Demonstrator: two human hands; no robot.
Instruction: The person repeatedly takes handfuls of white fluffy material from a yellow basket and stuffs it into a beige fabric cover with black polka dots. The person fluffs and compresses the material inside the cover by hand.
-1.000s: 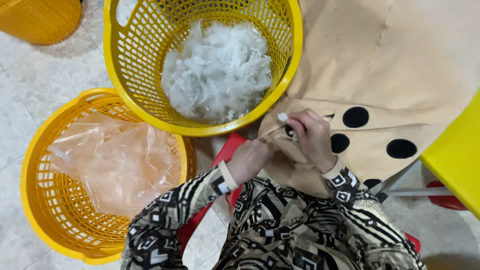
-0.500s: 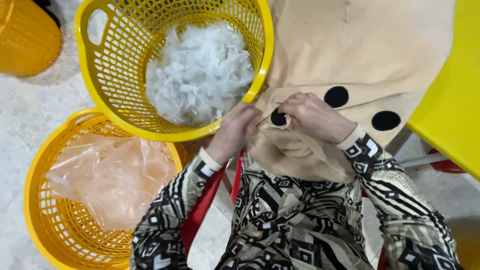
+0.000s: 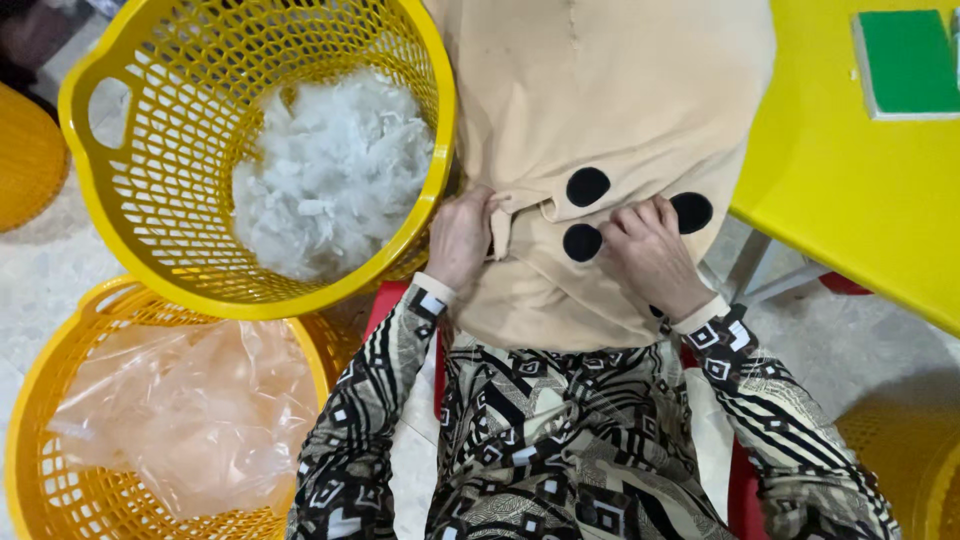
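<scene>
Both hands pinch the tan cloth (image 3: 600, 90) with black dots: left hand (image 3: 460, 235) beside the yellow basket (image 3: 150, 270), right hand (image 3: 650, 255) near the bench (image 3: 840, 200).

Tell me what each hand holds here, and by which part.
Both hold the tan fabric piece: the left hand pinches a folded edge beside its black dots, the right hand presses on it near them.

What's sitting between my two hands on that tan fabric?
In the head view, tan fabric with two black round patches lies between the left hand and right hand.
</scene>
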